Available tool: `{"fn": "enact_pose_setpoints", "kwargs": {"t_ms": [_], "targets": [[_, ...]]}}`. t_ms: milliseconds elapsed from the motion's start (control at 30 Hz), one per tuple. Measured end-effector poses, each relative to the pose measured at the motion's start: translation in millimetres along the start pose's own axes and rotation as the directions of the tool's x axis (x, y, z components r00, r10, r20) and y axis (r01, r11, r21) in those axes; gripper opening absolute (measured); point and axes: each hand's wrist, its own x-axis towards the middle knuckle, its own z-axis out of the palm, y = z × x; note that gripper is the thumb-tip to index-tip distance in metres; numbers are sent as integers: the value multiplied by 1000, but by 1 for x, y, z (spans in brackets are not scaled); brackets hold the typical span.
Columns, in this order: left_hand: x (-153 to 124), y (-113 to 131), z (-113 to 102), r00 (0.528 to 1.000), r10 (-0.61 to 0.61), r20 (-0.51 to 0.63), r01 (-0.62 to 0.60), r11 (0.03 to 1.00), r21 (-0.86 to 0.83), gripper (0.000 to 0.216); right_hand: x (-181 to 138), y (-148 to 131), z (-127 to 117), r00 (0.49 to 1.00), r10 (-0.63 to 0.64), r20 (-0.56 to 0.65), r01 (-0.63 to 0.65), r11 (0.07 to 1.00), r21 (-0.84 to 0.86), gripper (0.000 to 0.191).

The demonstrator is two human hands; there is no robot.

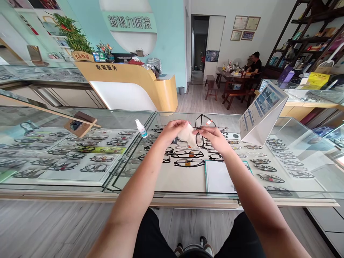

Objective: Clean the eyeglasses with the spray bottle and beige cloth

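Over the glass counter, my right hand (213, 138) is closed on a pair of black-framed eyeglasses (198, 122), turned on end with one lens above the other. A small red and white tag (209, 122) hangs on the upper lens. My left hand (173, 130) pinches a pale cleaning cloth (188, 135), whose right edge lies close against the frame; whether it touches a lens I cannot tell. Left of that hand, a white spray bottle (141, 129) with a blue label stands on the glass. Rows of eyeglasses (189, 162) lie inside the case beneath my hands.
A tent-shaped display card (262, 113) stands on the counter at the right. At the left sits a wooden stand (80, 123). Under the glass lies a white board (219, 176). Beyond are a curved reception desk (120, 77) and a person (255, 65) seated at a dark table.
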Motion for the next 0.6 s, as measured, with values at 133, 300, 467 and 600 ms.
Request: {"fn": "enact_pose_setpoints", "kwargs": {"t_ms": [133,300,467,600], "targets": [[-1,-3,0,1000,25,5,-25,998,51,78,0,0,1,1000,-8,11,8,1000,-4,39],[-7,4,6,982,188,10,-186,964,191,70,1,7,4,998,-50,36,51,998,-22,43],[-13,11,13,954,299,27,-296,918,263,62,3,12,8,999,-35,25,37,996,-81,47],[-13,14,9,946,318,-66,-298,930,214,63,1,9,7,999,-33,-1,33,991,-130,43]]}}
